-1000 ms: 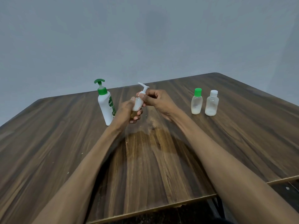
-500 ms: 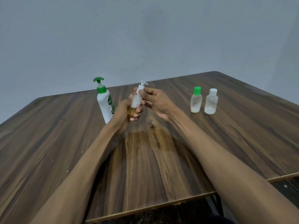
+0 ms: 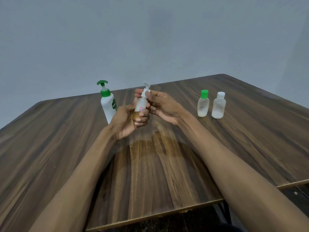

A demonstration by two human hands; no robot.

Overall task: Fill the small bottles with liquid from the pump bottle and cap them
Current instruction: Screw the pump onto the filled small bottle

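My left hand [image 3: 127,119] grips the lower body of a small frosted bottle [image 3: 141,104] with amber liquid at its bottom, held upright above the table. My right hand [image 3: 164,106] pinches the bottle's white pump top [image 3: 145,91] with thumb and fingers. A white pump bottle [image 3: 107,102] with a green pump head stands on the table just left of my left hand. To the right stand two small clear bottles, one with a green cap [image 3: 203,104] and one with a white cap [image 3: 218,106]; both are capped and hold a little whitish liquid.
The brown wooden table [image 3: 167,173] runs to a front edge near me and a far edge at a plain grey wall. A dark gap and a second surface show at the lower right [image 3: 296,191].
The small bottle was tilted one second ago and now stands upright in my left hand. My right hand has shifted its pinch on the pump top. The camera has dipped slightly.
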